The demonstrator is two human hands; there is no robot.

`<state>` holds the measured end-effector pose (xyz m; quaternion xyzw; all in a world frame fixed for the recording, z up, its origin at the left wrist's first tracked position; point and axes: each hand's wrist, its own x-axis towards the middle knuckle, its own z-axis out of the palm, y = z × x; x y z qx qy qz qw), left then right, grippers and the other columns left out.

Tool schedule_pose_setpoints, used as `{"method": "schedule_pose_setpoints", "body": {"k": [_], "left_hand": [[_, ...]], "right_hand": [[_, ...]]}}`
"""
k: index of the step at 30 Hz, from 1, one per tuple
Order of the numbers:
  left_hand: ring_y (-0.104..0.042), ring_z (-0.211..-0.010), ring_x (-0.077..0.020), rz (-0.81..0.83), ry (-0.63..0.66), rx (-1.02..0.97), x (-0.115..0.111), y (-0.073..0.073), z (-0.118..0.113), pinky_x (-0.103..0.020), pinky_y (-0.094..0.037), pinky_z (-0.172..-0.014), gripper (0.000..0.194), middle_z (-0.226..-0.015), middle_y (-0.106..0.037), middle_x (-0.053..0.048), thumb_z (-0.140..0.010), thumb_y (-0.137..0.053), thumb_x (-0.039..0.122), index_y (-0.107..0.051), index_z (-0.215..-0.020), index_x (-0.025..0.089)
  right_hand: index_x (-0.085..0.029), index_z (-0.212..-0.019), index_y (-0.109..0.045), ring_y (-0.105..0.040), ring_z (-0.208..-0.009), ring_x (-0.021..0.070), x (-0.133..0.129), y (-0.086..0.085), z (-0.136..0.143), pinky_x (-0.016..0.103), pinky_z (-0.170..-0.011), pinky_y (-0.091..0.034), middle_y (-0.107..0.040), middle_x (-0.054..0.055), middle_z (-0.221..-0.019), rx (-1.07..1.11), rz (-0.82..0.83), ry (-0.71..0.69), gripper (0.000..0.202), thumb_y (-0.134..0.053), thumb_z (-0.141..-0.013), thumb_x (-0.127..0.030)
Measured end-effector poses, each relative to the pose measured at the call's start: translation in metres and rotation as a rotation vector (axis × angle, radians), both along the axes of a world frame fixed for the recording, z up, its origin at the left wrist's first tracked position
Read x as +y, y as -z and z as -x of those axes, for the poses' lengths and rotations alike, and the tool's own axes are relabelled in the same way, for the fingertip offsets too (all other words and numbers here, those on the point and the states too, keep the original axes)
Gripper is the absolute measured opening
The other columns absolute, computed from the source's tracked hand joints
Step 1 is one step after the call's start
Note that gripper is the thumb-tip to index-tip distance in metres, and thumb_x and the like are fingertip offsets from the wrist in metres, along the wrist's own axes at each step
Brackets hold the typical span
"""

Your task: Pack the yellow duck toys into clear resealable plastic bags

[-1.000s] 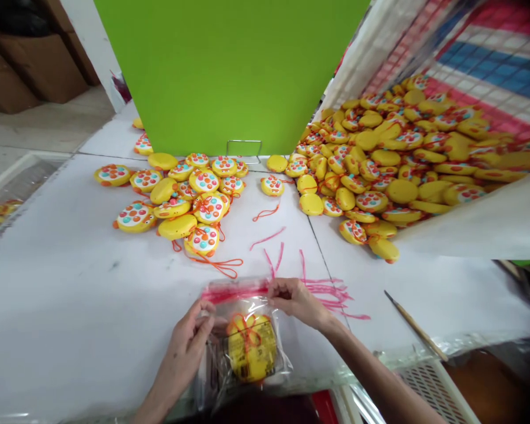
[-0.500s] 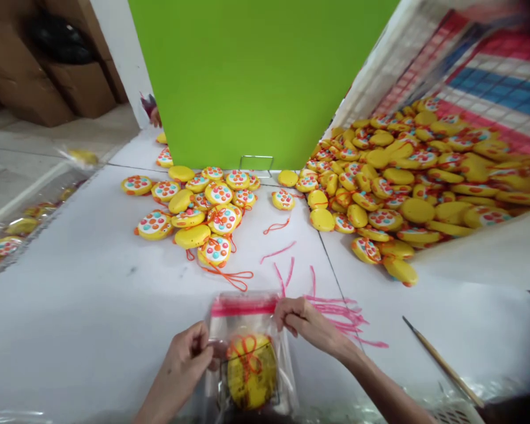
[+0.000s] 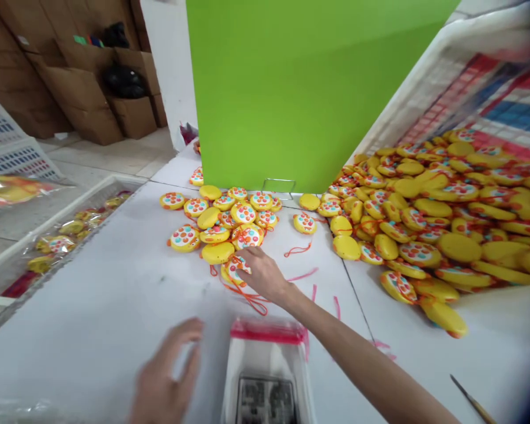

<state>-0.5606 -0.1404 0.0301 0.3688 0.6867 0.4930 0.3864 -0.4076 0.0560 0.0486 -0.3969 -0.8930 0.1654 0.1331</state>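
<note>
My right hand (image 3: pixel 262 272) reaches across to the near edge of a pile of toys, its fingers closed on a yellow oval toy (image 3: pixel 235 270) with a white, dotted top. An orange cord loop (image 3: pixel 256 303) trails from beside that toy. My left hand (image 3: pixel 170 371) is blurred above the table at the front, thumb and fingers apart, holding nothing. Between the hands lies a clear bag (image 3: pixel 268 359) with a pink strip at its top and a dark printed square low on its face. Several similar toys (image 3: pixel 184 237) lie behind my right hand.
A large heap of yellow toys (image 3: pixel 433 209) spills from a container at right. A green panel (image 3: pixel 291 94) stands behind. Pink strips (image 3: pixel 304 273) and a thin pointed tool (image 3: pixel 470 397) lie at right. A white tray (image 3: pixel 13 253) holds bagged toys; a blurred bagged toy (image 3: pixel 15 189) appears above it.
My right hand has left the bag and moved forward to the pile. My left hand has come away to the left. The bag in front no longer shows a toy. The view has shifted.
</note>
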Motion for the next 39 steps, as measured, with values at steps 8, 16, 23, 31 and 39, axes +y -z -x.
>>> {"method": "schedule_pose_setpoints", "body": {"k": [8, 16, 23, 31, 39], "left_hand": [[-0.062, -0.1, -0.0264, 0.01, 0.007, -0.215, 0.046, 0.03, -0.026, -0.036, -0.048, -0.086, 0.036, -0.102, -0.069, -0.009, -0.074, -0.062, 0.045, -0.065, -0.097, 0.019], [-0.063, -0.079, -0.0164, -0.066, -0.122, -0.942, 0.09, 0.019, -0.007, -0.03, -0.052, -0.066, 0.032, -0.094, -0.066, -0.004, -0.074, -0.067, 0.039, -0.059, -0.098, 0.019], [-0.06, -0.094, -0.0196, -0.06, 0.168, -0.551, 0.072, 0.006, -0.015, -0.027, -0.048, -0.077, 0.04, -0.103, -0.066, -0.002, -0.069, -0.066, 0.019, -0.058, -0.108, 0.022], [-0.059, -0.099, -0.0232, -0.029, 0.344, -0.202, 0.061, 0.001, -0.038, -0.031, -0.043, -0.089, 0.042, -0.108, -0.066, -0.005, -0.064, -0.054, 0.008, -0.061, -0.104, 0.02], [-0.061, -0.096, -0.0238, -0.068, 0.411, -0.094, 0.045, -0.005, -0.065, -0.035, -0.048, -0.085, 0.03, -0.106, -0.068, -0.008, -0.071, -0.059, 0.022, -0.063, -0.101, 0.019]], "right_hand": [[-0.011, -0.116, -0.053, -0.047, -0.11, 0.0333, 0.012, 0.023, 0.067, 0.052, -0.093, -0.039, -0.057, 0.018, -0.114, -0.127, -0.214, -0.076, 0.034, -0.051, -0.082, -0.011], [-0.016, -0.125, -0.047, -0.045, -0.119, 0.0247, -0.03, 0.022, 0.018, 0.041, -0.1, -0.043, -0.057, 0.012, -0.122, 0.056, -0.279, -0.312, 0.038, -0.045, -0.088, -0.011], [-0.025, -0.134, -0.037, -0.043, -0.125, 0.0248, -0.063, -0.002, -0.033, 0.04, -0.099, -0.044, -0.042, 0.012, -0.137, 0.368, 0.05, -0.058, 0.058, -0.063, -0.082, -0.024], [-0.026, -0.117, -0.053, -0.058, -0.104, 0.0194, -0.092, -0.009, -0.048, 0.031, -0.088, -0.048, -0.06, 0.006, -0.114, 0.354, 0.233, -0.076, 0.032, -0.06, -0.086, -0.024], [-0.024, -0.111, -0.051, -0.057, -0.1, 0.0193, -0.121, 0.002, -0.072, 0.032, -0.085, -0.047, -0.06, 0.006, -0.108, 0.463, 0.189, 0.015, 0.023, -0.056, -0.088, -0.021]]}}
